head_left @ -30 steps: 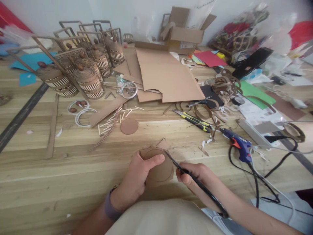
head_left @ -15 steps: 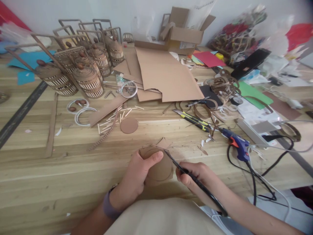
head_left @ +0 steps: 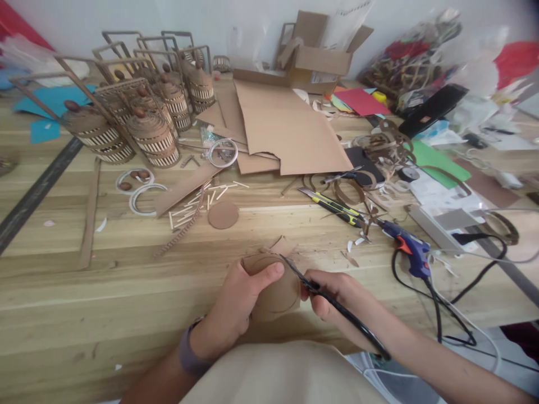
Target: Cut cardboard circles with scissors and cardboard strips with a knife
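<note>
My left hand [head_left: 236, 294] grips a piece of brown cardboard [head_left: 275, 294] by its left side, thumb on top. A circle is drawn on that cardboard. Black-handled scissors [head_left: 353, 317] are in my right hand [head_left: 341, 294], their blades at the cardboard's upper right edge, by the drawn line. Just beyond my hands lies a small cardboard offcut [head_left: 283, 245]. Farther up the table rests a cut cardboard disc [head_left: 223, 215], with several short pale sticks [head_left: 185, 210] to its left.
Several lantern-like cardboard models [head_left: 154, 137] stand at the back left. Large cardboard sheets [head_left: 290, 129] lie at the centre back. On the right are a yellow-black utility knife [head_left: 332, 206], a blue glue gun [head_left: 408, 247] with cables and a power strip [head_left: 438, 227].
The scissors have turned slightly, their handle end lifting a little in view, and their blades look more open. My left hand still holds the cardboard in nearly the same place.
</note>
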`<control>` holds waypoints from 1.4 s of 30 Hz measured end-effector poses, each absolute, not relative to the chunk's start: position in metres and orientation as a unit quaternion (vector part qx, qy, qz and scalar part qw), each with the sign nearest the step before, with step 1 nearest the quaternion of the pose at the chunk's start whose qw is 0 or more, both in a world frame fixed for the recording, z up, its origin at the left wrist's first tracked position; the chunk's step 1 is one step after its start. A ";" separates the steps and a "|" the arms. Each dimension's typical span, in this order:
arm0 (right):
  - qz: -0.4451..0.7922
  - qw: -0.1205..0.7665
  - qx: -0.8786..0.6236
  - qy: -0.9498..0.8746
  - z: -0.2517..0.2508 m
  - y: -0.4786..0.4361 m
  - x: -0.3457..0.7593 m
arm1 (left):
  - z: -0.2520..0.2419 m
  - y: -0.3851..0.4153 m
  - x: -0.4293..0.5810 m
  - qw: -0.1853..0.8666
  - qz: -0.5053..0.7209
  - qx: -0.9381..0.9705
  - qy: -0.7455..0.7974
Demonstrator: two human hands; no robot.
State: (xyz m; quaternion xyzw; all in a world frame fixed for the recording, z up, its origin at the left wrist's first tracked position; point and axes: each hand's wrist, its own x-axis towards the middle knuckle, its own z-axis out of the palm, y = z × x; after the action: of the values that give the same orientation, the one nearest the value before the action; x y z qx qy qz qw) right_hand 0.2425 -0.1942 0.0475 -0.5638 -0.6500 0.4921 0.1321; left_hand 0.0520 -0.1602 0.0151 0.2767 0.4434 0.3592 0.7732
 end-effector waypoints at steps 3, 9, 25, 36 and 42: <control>0.496 0.133 -0.558 -0.652 0.047 -0.193 0.243 | 0.015 -0.160 0.051 0.773 0.357 0.277 0.444; 0.485 0.164 -0.551 -0.659 0.039 -0.199 0.245 | 0.015 -0.160 0.051 0.779 0.369 0.273 0.427; 0.498 0.144 -0.556 -0.650 0.045 -0.197 0.242 | 0.016 -0.160 0.051 0.777 0.351 0.280 0.441; 0.516 0.145 -0.543 -0.647 0.043 -0.195 0.242 | 0.019 -0.157 0.049 0.770 0.339 0.286 0.458; 0.514 0.159 -0.541 -0.646 0.040 -0.196 0.244 | 0.018 -0.157 0.049 0.773 0.335 0.290 0.455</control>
State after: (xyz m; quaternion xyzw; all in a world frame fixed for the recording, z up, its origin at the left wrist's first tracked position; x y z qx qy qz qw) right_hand 0.2436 -0.1961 0.0396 -0.5411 -0.6460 0.5143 0.1593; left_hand 0.0494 -0.1569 0.0182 0.2896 0.4553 0.3346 0.7726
